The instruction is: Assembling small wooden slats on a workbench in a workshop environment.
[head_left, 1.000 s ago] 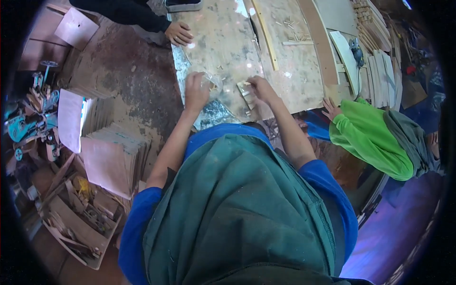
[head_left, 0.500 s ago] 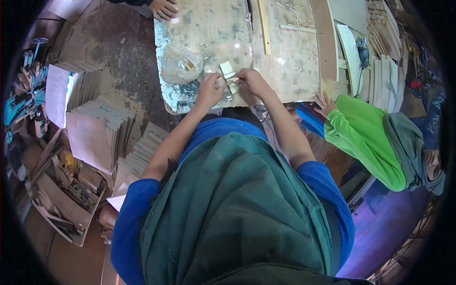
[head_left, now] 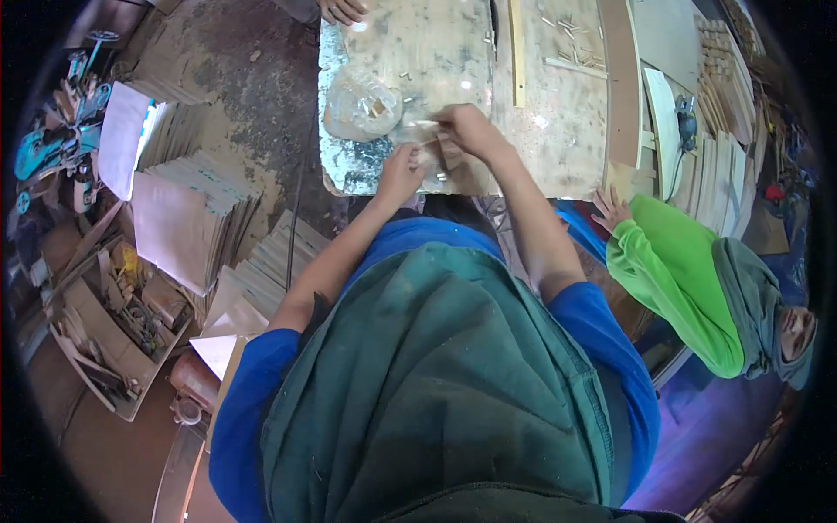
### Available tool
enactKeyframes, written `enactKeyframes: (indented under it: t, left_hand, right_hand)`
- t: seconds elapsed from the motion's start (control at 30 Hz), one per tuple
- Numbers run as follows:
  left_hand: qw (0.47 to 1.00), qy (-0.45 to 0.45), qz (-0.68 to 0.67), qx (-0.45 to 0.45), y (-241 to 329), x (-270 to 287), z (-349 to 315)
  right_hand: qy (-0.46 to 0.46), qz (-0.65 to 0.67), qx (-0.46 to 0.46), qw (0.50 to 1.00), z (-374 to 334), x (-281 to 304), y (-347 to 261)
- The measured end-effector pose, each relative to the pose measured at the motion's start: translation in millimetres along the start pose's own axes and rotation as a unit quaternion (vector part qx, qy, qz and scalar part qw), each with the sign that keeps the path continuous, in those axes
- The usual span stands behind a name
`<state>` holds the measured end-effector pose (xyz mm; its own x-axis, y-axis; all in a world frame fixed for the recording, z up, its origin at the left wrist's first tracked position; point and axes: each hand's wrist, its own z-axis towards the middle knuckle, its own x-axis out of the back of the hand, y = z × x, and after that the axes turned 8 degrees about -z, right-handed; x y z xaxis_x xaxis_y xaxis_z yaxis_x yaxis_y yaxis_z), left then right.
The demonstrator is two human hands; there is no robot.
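Observation:
Both hands meet over the near edge of a worn workbench (head_left: 410,44). My left hand (head_left: 399,174) and my right hand (head_left: 468,131) pinch a small pale wooden piece (head_left: 446,157) between them, with crumpled clear plastic around it. A clear plastic bag (head_left: 362,105) holding small wooden bits lies on the bench just left of my hands. Short wooden dowels (head_left: 567,30) are scattered farther back on the right.
A long wooden strip (head_left: 516,52) lies across the bench. Another person's hand (head_left: 340,10) rests at the far edge. A person in a green sleeve (head_left: 671,270) stands at my right. Stacked boards (head_left: 187,218) and a tool crate (head_left: 96,322) stand on the floor at the left.
My hands have drawn together over the bench's near edge and lifted the small piece. The view has tilted down, so the bench sits higher in the picture.

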<state>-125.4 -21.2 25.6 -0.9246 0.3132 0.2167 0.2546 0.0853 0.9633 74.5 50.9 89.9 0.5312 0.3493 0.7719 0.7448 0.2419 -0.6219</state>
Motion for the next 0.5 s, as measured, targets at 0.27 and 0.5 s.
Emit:
enactKeyframes:
  t: [0.27, 0.5]
  left_hand:
    - [0.992, 0.046, 0.1, -0.057, -10, -5, 20]
    - [0.985, -0.018, 0.161, -0.052, -16, 4, 24]
  right_hand:
    - [-0.042, -0.024, -0.046, 0.998, -53, -18, 26]
    - [0.101, 0.02, -0.111, 0.988, -73, -27, 29]
